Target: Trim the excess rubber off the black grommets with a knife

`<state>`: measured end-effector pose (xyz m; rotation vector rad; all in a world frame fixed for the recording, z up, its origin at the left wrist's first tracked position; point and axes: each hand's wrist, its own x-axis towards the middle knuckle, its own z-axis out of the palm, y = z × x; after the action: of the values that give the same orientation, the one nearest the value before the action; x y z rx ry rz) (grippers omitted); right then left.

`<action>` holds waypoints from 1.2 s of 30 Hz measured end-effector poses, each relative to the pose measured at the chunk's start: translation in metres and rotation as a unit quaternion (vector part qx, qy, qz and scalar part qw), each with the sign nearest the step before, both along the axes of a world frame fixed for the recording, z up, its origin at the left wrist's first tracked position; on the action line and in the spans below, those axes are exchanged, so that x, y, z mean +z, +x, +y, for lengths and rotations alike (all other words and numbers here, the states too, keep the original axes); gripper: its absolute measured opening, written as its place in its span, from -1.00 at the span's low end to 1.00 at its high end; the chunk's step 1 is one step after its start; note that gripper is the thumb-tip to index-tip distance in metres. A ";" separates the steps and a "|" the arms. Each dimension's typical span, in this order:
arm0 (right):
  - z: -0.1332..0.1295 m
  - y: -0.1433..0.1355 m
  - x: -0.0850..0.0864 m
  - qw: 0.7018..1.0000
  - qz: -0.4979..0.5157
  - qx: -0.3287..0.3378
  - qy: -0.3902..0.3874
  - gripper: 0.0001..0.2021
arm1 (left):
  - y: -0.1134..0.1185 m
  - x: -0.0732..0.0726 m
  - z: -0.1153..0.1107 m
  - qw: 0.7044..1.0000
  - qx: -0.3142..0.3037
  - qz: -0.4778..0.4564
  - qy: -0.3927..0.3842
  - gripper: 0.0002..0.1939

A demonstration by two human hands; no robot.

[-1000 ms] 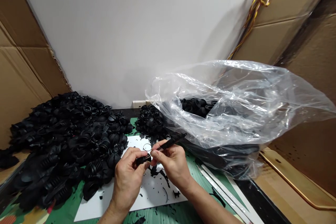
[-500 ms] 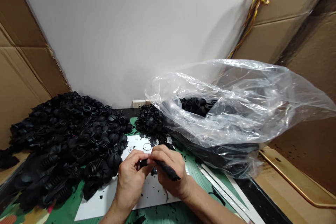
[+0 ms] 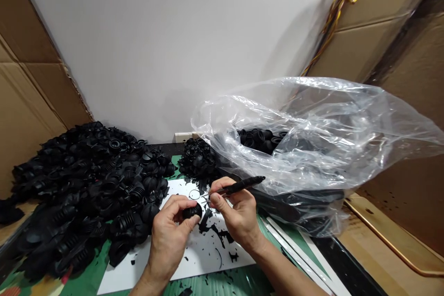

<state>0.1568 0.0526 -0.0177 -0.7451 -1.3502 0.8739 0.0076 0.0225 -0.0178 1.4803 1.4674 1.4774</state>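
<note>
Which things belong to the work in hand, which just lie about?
Likely in use: black part in left hand; black-handled tool in right hand; white sheet; piled black parts; clear bag.

Likely lying about: twisted wires; white strips; flat gold object.

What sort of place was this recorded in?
Probably a small workshop or factory workstation: there is a large heap of black, partly ribbed parts, a clear plastic bag with black pieces inside, and small black scraps scattered across a flat white sheet.

There are 1 tool (image 3: 244,184), 1 held part (image 3: 192,212), 1 bag (image 3: 305,166), 2 heaps (image 3: 93,185).
</note>
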 end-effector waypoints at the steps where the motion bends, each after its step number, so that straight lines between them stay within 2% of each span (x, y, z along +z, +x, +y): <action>1: 0.000 0.000 0.000 1.000 -0.001 0.001 0.002 -0.90 | 0.000 0.000 0.000 1.000 0.001 0.001 0.002 -0.86; 11: 0.005 0.000 -0.004 0.997 0.030 0.044 -0.049 -0.80 | -0.003 -0.001 0.002 1.000 0.012 -0.001 0.005 -0.85; 15: 0.005 0.000 -0.001 0.995 0.056 0.058 -0.058 -0.78 | -0.003 -0.001 0.002 0.996 0.004 -0.081 -0.038 -0.81; 17: 0.004 -0.001 0.002 0.992 0.068 0.065 -0.082 -0.77 | -0.003 0.000 0.002 0.980 -0.017 -0.172 -0.095 -0.71; 19: 0.005 -0.001 0.003 0.989 0.075 0.069 -0.110 -0.76 | -0.002 0.002 0.002 0.952 -0.045 -0.265 -0.145 -0.62; 23: 0.006 -0.003 0.000 0.986 0.066 0.073 -0.137 -0.80 | 0.000 0.008 0.002 0.904 -0.076 -0.383 -0.173 -0.65; 29: 0.003 -0.004 -0.001 0.993 -0.022 0.047 -0.108 -0.86 | 0.000 0.009 0.002 0.882 -0.092 -0.432 -0.165 -0.61; 36: -0.002 -0.008 0.002 0.990 -0.103 0.051 -0.086 -0.88 | -0.003 0.005 0.001 0.881 -0.096 -0.432 -0.169 -0.57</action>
<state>0.1486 0.0509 -0.0158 -0.9268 -1.5177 1.0265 0.0049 0.0240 -0.0132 0.5786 0.9119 1.3841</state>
